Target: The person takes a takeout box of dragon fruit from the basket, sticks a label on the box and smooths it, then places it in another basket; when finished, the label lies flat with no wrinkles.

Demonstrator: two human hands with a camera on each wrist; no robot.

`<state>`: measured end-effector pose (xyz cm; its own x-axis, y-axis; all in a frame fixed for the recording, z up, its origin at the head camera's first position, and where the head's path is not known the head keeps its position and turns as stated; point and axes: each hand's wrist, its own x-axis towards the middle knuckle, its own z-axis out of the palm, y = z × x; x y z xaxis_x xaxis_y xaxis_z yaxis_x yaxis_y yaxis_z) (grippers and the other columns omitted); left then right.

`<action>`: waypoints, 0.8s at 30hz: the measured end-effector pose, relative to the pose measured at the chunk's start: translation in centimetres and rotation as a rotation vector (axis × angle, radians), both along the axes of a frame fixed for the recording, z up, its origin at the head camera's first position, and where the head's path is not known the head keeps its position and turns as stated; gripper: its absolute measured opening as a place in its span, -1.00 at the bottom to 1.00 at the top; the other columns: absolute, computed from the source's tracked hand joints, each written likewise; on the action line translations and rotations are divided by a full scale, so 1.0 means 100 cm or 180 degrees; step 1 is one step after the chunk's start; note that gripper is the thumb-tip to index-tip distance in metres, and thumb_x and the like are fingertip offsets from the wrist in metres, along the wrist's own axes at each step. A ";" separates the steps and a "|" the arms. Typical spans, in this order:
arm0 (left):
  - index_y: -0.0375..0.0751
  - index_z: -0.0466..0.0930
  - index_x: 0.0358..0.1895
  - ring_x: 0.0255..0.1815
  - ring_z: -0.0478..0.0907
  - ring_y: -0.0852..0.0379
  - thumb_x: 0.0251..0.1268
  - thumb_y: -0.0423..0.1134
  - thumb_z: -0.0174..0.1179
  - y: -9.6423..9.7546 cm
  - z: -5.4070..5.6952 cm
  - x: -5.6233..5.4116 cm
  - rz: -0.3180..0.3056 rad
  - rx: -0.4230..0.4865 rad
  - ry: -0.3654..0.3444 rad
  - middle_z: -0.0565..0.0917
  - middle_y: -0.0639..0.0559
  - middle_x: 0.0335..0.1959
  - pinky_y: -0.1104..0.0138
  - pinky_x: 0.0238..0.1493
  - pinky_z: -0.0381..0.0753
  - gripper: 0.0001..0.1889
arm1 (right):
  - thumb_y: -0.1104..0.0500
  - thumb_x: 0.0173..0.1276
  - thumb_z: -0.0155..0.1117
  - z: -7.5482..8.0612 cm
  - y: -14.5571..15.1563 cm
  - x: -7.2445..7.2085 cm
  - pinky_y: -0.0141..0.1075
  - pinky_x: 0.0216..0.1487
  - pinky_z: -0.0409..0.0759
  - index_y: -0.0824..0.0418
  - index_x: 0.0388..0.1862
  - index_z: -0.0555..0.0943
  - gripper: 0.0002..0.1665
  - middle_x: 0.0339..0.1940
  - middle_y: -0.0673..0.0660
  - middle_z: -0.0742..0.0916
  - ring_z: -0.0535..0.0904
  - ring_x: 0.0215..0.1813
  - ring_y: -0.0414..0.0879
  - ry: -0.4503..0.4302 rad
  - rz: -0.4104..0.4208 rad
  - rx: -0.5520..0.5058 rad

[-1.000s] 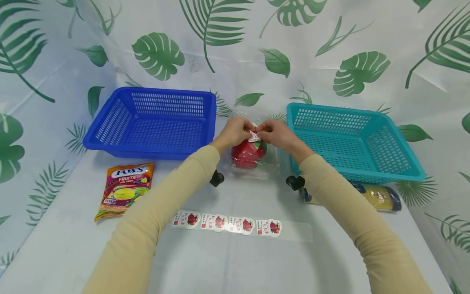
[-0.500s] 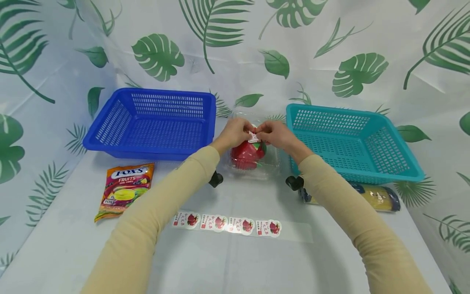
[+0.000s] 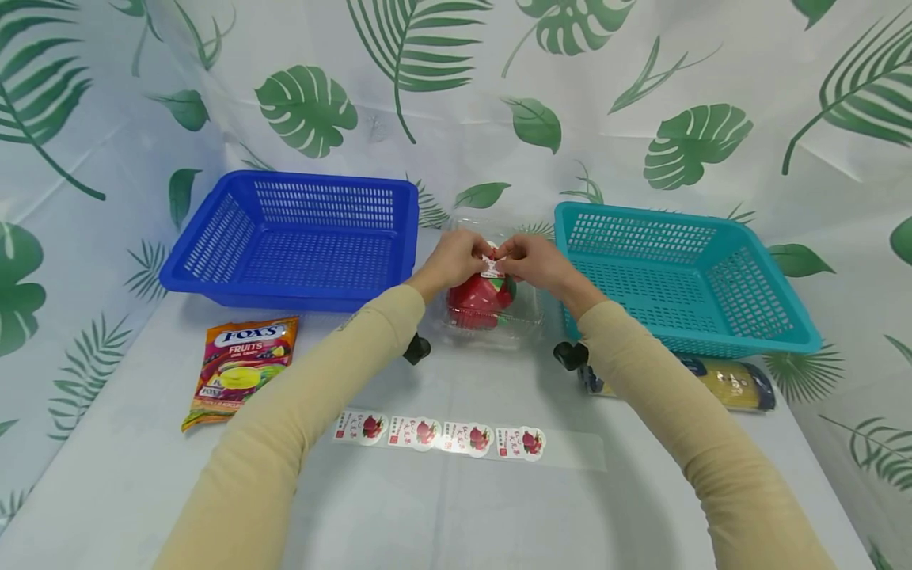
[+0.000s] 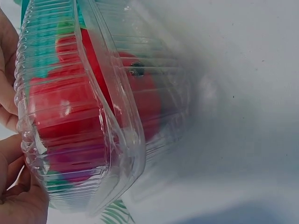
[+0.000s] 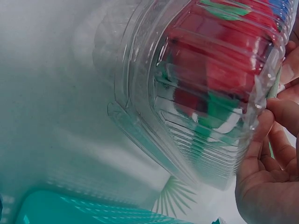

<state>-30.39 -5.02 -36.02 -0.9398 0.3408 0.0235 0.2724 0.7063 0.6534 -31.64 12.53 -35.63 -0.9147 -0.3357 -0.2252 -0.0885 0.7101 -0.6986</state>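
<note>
A clear plastic clamshell box [image 3: 523, 313] stands closed between the two baskets. Inside it lie red fruit-like pieces [image 3: 479, 299] with green parts; the right wrist view shows the same red pieces [image 5: 224, 51] through the ribbed wall. Over the lid, a white sticker [image 3: 492, 269] with red print is pinched between both hands. My left hand [image 3: 456, 257] holds the sticker's left side, and my right hand [image 3: 536, 263] its right side, fingertips close together. In the left wrist view the left hand [image 4: 23, 196] is at the lid's edge. Fingers hide part of the sticker.
A blue basket [image 3: 324, 297] stands left, a teal basket [image 3: 684, 342] right. A candy bag [image 3: 242, 372] lies front left, and a yellow pack [image 3: 734, 384] lies partly behind the right sleeve. A clear strip with several dragon fruit stickers [image 3: 466, 438] lies in front.
Both hands stay over the box. The sticker's lower edge has tipped slightly down toward the lid; otherwise almost nothing has moved.
</note>
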 end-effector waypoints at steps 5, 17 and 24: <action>-0.35 0.66 0.05 -0.10 0.53 0.04 0.35 -0.39 0.19 0.003 0.002 0.000 -0.0101 -0.0265 0.0120 0.69 -0.14 -0.08 0.31 -0.04 0.53 -0.74 | 0.15 0.42 0.25 0.001 0.000 0.000 -0.16 -0.03 0.60 0.28 0.07 0.51 -0.67 -0.11 0.24 0.62 0.53 -0.10 0.08 -0.0010 -0.0027 -0.0017; -0.34 0.66 0.02 0.04 0.46 -0.02 0.33 -0.34 0.25 0.003 0.007 0.003 -0.0163 -0.0670 0.0378 0.50 -0.18 0.01 0.26 0.08 0.49 -0.75 | 0.14 0.41 0.25 0.000 -0.004 0.000 -0.02 0.11 0.57 0.27 0.10 0.52 -0.64 -0.04 0.25 0.59 0.53 -0.04 0.10 -0.0072 -0.0117 0.0028; -0.32 0.68 -0.10 0.02 0.47 0.01 0.37 -0.38 0.19 0.003 0.005 0.006 -0.0368 -0.0646 0.0555 0.52 -0.12 -0.07 0.31 0.08 0.50 -0.86 | 0.14 0.43 0.24 0.000 -0.003 0.000 0.00 0.11 0.56 0.29 0.07 0.53 -0.67 -0.04 0.25 0.58 0.52 -0.05 0.10 -0.0047 -0.0132 0.0057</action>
<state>-29.78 -4.77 -35.56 -0.8823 0.4596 0.1018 0.4545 0.7755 0.4381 -31.66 12.27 -35.66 -0.9242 -0.2934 -0.2444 -0.0487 0.7253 -0.6867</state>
